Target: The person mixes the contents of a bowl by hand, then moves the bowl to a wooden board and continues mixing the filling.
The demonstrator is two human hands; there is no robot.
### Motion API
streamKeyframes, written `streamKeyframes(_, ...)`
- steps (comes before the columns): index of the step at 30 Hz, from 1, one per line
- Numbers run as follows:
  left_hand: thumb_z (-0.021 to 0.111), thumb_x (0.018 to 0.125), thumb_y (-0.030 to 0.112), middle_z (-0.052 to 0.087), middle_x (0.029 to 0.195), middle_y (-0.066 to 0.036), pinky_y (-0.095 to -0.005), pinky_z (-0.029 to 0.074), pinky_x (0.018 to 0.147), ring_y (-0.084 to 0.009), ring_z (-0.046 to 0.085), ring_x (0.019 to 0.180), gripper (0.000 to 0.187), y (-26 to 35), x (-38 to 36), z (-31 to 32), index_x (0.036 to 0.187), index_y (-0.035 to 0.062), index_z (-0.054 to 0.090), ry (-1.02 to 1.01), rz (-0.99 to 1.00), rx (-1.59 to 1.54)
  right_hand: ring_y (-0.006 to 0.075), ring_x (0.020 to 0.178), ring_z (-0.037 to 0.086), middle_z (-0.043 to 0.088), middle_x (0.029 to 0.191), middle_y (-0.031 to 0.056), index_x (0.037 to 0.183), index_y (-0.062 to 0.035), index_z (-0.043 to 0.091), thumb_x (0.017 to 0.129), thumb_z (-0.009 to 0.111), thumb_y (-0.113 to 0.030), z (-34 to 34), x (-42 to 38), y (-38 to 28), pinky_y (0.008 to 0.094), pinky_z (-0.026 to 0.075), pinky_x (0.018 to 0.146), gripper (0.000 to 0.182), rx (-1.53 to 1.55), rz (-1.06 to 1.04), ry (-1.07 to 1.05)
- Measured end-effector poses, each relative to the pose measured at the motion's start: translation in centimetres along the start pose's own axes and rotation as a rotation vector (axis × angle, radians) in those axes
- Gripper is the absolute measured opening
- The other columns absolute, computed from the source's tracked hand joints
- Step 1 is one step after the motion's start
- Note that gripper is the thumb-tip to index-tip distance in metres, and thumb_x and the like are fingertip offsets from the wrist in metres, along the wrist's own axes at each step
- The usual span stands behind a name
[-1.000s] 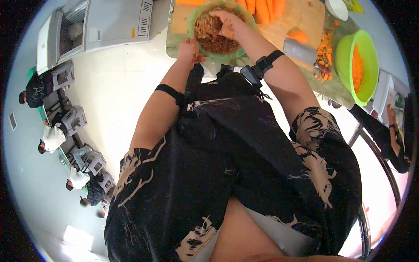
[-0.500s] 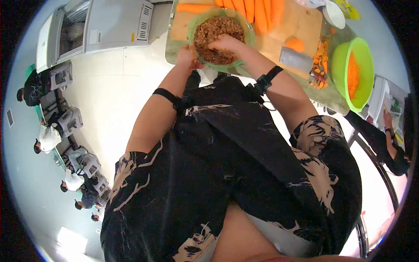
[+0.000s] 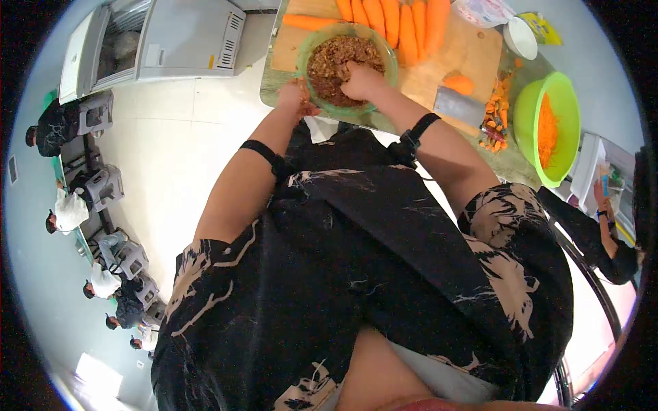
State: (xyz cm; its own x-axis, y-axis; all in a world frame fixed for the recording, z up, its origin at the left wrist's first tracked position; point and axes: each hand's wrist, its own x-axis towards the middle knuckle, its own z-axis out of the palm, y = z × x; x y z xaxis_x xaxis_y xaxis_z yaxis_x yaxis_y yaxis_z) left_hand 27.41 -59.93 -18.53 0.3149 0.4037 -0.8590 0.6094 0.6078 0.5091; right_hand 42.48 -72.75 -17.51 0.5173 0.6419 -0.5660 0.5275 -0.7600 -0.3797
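A clear greenish bowl (image 3: 392,68) stands at the near edge of the table, holding a brown minced mixture (image 3: 336,58) that looks like seasoned ground meat. My left hand (image 3: 296,99) is closed on the bowl's left rim, with bits of residue on its fingers. Inside the bowl, my right hand (image 3: 362,81) has its fingers curled into the mixture, and the fingertips are partly hidden there. A wooden cutting board (image 3: 473,51) lies under and beside the bowl, with several peeled carrots (image 3: 411,31) along its far side.
Right of the bowl are a cleaver (image 3: 458,106), a carrot piece (image 3: 459,83) and a pile of carrot trimmings (image 3: 496,116). A green basin (image 3: 565,130) holds shredded carrot (image 3: 546,133). A white bowl (image 3: 521,38) stands behind. Other people work at far right and sit at left.
My right hand has shifted a little within the mixture, its fingers more curled. My left hand stays at the bowl's rim. The whole view has tilted slightly.
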Motion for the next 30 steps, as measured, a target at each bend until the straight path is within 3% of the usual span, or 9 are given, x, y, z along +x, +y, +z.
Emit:
streamKeyframes(1,0.049,0.097,0.038,0.054,0.099,-0.016,-0.0482,0.056,0.049,-0.0295,0.059,0.059,0.041,-0.2,0.1,0.1,0.122,0.0062,0.042,-0.003,-0.007,-0.015,0.0317,0.109,0.059,0.062,0.117,0.0166,0.124,-0.0087,0.054,0.079,0.062,-0.029,0.2,0.4,0.1,0.0461,0.046,0.095,0.05,0.164,0.038,-0.069)
streamKeyframes(4,0.044,0.099,0.035,0.057,0.094,-0.018,-0.0465,0.056,0.047,-0.0307,0.06,0.055,0.038,0.5,-1.0,0.5,0.122,0.0053,0.042,-0.024,0.05,-0.048,0.0349,0.101,0.062,0.065,0.108,0.0178,0.115,-0.0024,0.059,0.078,0.062,-0.015,0.0,1.2,-0.8,0.0519,0.05,0.088,0.039,1.444,0.412,-0.494)
streamKeyframes(9,0.042,0.099,0.033,0.057,0.098,-0.018,-0.0442,0.056,0.044,-0.031,0.061,0.056,0.036,-4.0,4.5,-0.9,0.12,0.005,0.043,-0.015,0.302,0.264,0.0319,0.104,0.061,0.063,0.115,0.0155,0.12,-0.006,0.056,0.082,0.064,-0.026,-2.4,-0.3,-0.5,0.0488,0.05,0.086,0.043,1.75,0.088,-0.206)
streamKeyframes(13,0.042,0.099,0.033,0.057,0.097,-0.018,-0.0431,0.056,0.043,-0.0321,0.062,0.056,0.036,0.1,-1.2,0.1,0.119,0.0031,0.043,-0.016,0.084,0.007,0.035,0.108,0.059,0.059,0.116,0.0256,0.128,-0.0161,0.053,0.082,0.061,-0.036,-2.8,-0.3,-0.3,0.0452,0.048,0.09,0.051,-0.109,-0.227,0.196)
streamKeyframes(16,0.043,0.098,0.032,0.058,0.092,-0.02,-0.0427,0.057,0.044,-0.0333,0.063,0.058,0.035,0.5,-1.9,0.2,0.116,0.0014,0.044,0.005,0.07,0.038,0.0341,0.109,0.059,0.059,0.116,0.0251,0.125,-0.0105,0.056,0.079,0.063,-0.036,-3.3,-2.3,-1.7,0.0462,0.049,0.089,0.053,-0.331,-0.129,0.1)
streamKeyframes(19,0.044,0.098,0.03,0.059,0.091,-0.02,-0.043,0.057,0.046,-0.0349,0.065,0.062,0.034,-0.3,-0.2,-0.4,0.118,0.0026,0.045,-0.01,0.213,0.262,0.0326,0.106,0.061,0.059,0.119,0.0218,0.125,-0.0059,0.055,0.078,0.066,-0.038,-0.7,0.5,-1.0,0.0473,0.049,0.088,0.058,-0.024,0.001,-0.254)
streamKeyframes(23,0.048,0.095,0.029,0.061,0.097,-0.017,-0.044,0.059,0.049,-0.0358,0.065,0.067,0.038,-3.6,7.3,-1.8,0.126,0.0077,0.045,-0.005,0.271,0.386,0.0256,0.091,0.063,0.06,0.118,0.0114,0.122,-0.0039,0.056,0.079,0.069,-0.033,-1.3,0.3,-2.3,0.0404,0.05,0.077,0.053,1.031,0.353,-0.579)
streamKeyframes(26,0.051,0.094,0.031,0.062,0.101,-0.016,-0.0439,0.059,0.052,-0.0358,0.066,0.071,0.043,-0.6,2.4,0.0,0.131,0.0113,0.045,0.012,0.089,0.119,0.0247,0.092,0.063,0.062,0.116,0.0069,0.12,-0.0064,0.058,0.081,0.068,-0.031,-1.7,0.6,-2.0,0.0404,0.05,0.077,0.048,1.245,0.265,-0.235)
streamKeyframes(30,0.047,0.095,0.043,0.059,0.102,-0.016,-0.0449,0.057,0.056,-0.0311,0.065,0.075,0.047,-1.4,3.9,-0.1,0.128,0.0102,0.045,-0.194,0.096,0.191,0.0382,0.099,0.061,0.063,0.109,0.0226,0.122,-0.0088,0.056,0.079,0.061,-0.025,3.4,2.9,2.7,0.046,0.049,0.09,0.047,0.153,-0.174,0.394)
